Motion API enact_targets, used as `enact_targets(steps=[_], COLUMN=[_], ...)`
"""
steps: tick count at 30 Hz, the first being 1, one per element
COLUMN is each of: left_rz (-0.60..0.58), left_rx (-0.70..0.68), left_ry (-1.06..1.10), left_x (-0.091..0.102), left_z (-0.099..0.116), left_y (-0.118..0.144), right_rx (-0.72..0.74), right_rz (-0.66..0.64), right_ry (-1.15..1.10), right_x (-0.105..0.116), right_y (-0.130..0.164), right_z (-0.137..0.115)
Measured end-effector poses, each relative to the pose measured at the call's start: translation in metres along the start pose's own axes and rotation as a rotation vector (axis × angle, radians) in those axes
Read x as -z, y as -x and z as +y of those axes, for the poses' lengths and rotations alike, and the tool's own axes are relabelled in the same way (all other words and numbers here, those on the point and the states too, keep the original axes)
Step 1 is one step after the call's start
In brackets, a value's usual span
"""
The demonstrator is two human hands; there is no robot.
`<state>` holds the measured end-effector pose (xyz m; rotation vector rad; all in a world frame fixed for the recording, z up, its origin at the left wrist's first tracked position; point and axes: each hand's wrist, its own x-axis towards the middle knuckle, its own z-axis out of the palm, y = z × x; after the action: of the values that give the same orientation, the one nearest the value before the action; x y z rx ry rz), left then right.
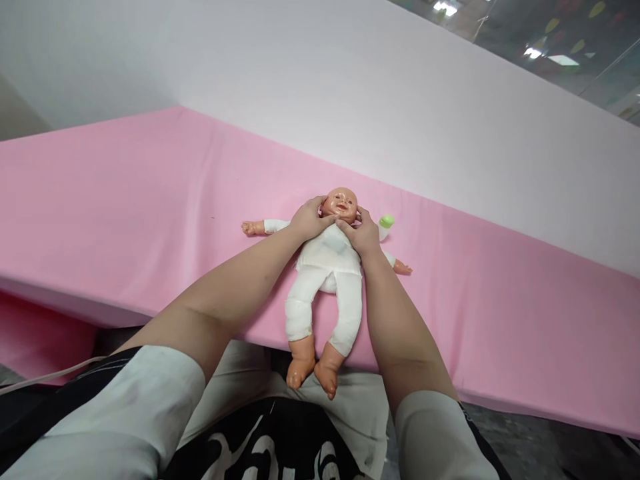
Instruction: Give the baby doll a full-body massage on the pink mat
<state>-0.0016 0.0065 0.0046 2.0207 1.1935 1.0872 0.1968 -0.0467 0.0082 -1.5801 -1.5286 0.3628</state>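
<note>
Across the pink-covered tabletop point(505, 300), we have the doll point(333, 250) already laid face-up, our left hand point(311, 220) and right hand point(367, 233) cupping its head in a two-sided grip, the green-topped item point(387, 222) unheld nearby.

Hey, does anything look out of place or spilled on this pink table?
One thing: the doll's feet stick out past the near edge of the pink table, while its body lies on it. I see no spill.
</note>
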Motion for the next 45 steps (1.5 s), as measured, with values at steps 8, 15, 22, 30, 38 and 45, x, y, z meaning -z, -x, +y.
enact_targets(steps=[8, 15, 22, 30, 38, 45], left_rz=[0.006, 0.003, 0.011, 0.030, -0.008, 0.001], left_rx=[-0.029, -0.008, -0.008, -0.051, 0.002, -0.007], left_ry=[-0.004, -0.013, -0.001, 0.017, -0.026, 0.015], left_x=[-0.003, -0.001, -0.002, -0.002, 0.001, 0.000], left_z=[-0.006, -0.003, -0.009, -0.004, 0.000, -0.002], left_y=[-0.003, -0.002, -0.004, -0.001, 0.001, 0.000], right_rx=[-0.048, -0.021, 0.033, 0.017, 0.036, 0.042], right_rz=[0.040, 0.034, 0.028, 0.059, 0.084, 0.078], right_ry=[0.063, 0.049, 0.010, 0.102, 0.180, 0.158], right_x=[-0.004, -0.003, -0.004, -0.004, -0.002, -0.005], right_y=[-0.002, -0.004, -0.006, -0.003, 0.002, -0.003], right_z=[0.000, 0.006, 0.013, 0.009, -0.007, 0.002])
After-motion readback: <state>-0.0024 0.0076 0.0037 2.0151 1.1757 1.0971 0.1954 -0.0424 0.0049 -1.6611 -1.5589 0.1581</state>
